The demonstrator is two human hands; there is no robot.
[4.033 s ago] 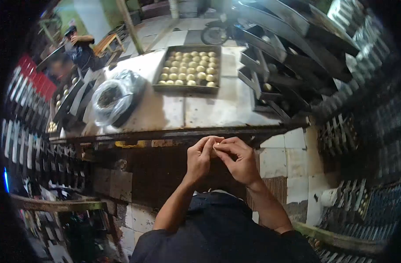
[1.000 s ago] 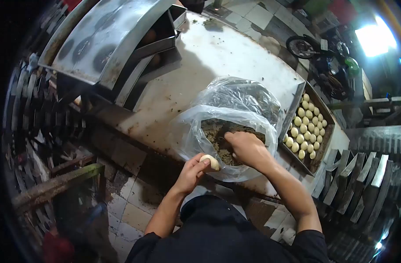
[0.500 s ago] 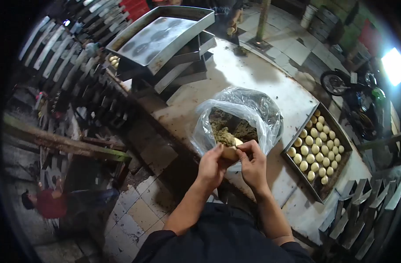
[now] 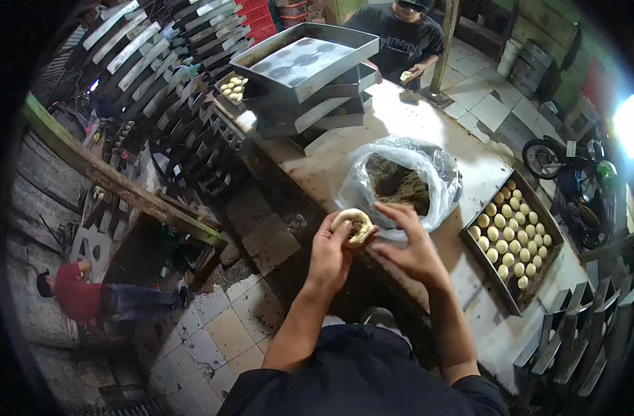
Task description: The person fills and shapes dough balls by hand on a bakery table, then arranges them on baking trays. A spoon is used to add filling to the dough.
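Left hand point(image 4: 331, 258) held 1 flattened round of dough point(image 4: 353, 227), cupped in the curled fingers with a dark dab of filling showing at its centre. Grip was closed around the rim of the dough from below and from the left. The dough sat at the top of that hand, in front of my chest, over the near edge of the counter point(image 4: 469, 173).

Right hand point(image 4: 412, 249) lay just right of the dough, fingers spread and half open, holding nothing that I could see. Its fingertips point(image 4: 385, 208) pointed left toward the dough; whether they touched it I could not tell. So the dough lay left of the right hand and slightly higher in the view. The left hand was the nearer one, since it carried the piece. The dough was roughly round, with no clear long axis.

Counts: 1 clear plastic bag point(image 4: 407, 182) of dark crumbly filling, open, just beyond both hands. 1 baking tray point(image 4: 514, 291) of pale dough balls to the right of the bag, about 25 balls in rows. 1 stack of empty metal trays point(image 4: 310, 66) at the far left of the counter; layer count unclear. 1 person in a dark shirt point(image 4: 400, 38) stood at the far end, 1 in a red shirt point(image 4: 74, 295) on the floor lower left. 1 motorcycle point(image 4: 573, 170) beyond the counter.
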